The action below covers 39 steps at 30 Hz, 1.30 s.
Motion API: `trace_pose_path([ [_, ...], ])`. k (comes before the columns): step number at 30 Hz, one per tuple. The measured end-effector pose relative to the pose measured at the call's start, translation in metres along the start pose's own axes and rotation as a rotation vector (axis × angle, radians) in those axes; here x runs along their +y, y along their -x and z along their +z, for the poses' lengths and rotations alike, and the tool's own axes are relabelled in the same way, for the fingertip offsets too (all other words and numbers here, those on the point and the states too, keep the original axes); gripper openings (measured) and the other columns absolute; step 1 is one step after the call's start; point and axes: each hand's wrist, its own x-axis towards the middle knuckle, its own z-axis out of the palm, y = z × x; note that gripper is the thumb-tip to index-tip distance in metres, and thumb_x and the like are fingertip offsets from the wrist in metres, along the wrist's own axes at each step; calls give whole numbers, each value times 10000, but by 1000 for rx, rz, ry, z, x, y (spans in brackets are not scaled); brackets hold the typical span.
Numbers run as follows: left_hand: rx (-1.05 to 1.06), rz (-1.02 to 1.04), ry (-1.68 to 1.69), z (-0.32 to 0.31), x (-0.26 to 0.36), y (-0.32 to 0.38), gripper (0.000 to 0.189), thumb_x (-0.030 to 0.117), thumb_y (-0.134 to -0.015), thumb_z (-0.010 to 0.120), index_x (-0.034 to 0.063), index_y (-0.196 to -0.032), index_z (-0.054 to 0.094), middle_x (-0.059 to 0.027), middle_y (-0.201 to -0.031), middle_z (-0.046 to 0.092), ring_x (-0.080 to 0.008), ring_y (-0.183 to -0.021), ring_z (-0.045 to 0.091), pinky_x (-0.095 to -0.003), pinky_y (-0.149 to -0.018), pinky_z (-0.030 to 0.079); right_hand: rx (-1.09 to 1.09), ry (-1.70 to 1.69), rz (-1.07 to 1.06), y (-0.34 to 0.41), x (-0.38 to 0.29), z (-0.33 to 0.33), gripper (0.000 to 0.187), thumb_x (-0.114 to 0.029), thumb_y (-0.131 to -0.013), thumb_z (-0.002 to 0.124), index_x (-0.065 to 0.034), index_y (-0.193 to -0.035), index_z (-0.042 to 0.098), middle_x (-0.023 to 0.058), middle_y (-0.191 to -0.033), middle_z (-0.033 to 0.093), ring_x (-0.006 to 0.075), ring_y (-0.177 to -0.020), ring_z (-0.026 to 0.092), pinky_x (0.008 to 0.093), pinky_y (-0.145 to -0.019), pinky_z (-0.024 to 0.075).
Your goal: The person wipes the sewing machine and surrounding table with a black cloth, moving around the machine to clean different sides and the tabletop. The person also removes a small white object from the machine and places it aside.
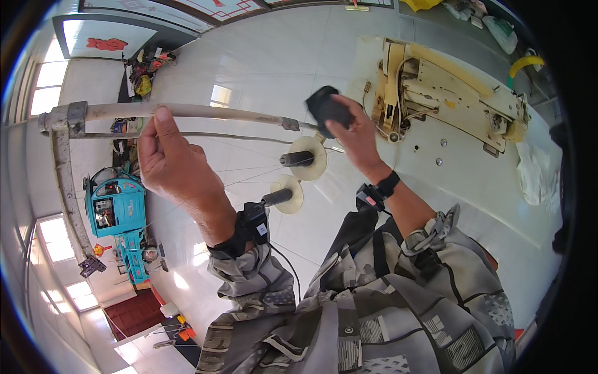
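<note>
My left hand (173,156) is raised in front of the pale pole (224,113) of a thread stand. Its thumb and forefinger are pinched together on what looks like a fine thread, barely visible at the tips. In my right hand (352,135) is a blurred black thread cone (329,112), held off the stand's rod end. Below it, two dark thread spools, one upper (299,159) and one lower (279,197), sit on round cream discs (317,161). Thin threads cross between the spools and my left forearm.
A cream industrial sewing machine head (448,93) lies tipped over on a white table (472,182) at right. White plastic bags (537,175) hang by its edge. A metal bracket arm (70,196) extends from the pole at left. Beyond stands a turquoise three-wheeled vehicle (121,205).
</note>
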Motion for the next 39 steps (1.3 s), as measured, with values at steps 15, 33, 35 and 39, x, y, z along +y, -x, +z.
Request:
trace_pose_path([
  [15,30,44,-70,1,2,3,345,346,-1133,794,3,-1125,753,70,-628,407,-36,-528,324,-247,-467,286,169,437,-92,23,60,-52,497,-52,-963,829,0,-1443,712,50,-1218,748,108,-1083,692,312,-956,588],
  [33,-23,-77,62,-8,-25,34,465,404,-1216,641,-42,-1305,735,77,-620,360,-20,-551,326,-244,-490,290,115,721,98,99,54,-126,494,-60,-921,830,-10,-1400,716,141,-1208,780,270,-1108,757,367,-1015,594],
  [35,-87,-68,56,-16,-33,52,472,391,-1233,604,-51,-1343,728,77,-620,378,-15,-553,346,-242,-492,297,-21,745,73,108,51,-128,451,-40,-875,816,-59,-1321,753,197,-1296,726,416,-1233,721,445,-1077,585],
  [39,-261,-213,130,-34,-58,108,366,294,-1226,620,-28,-1328,760,62,-683,508,-20,-559,382,-239,-500,315,-207,878,63,118,54,-133,476,6,-877,806,-87,-1339,735,220,-1490,652,449,-1375,654,490,-1132,568],
])
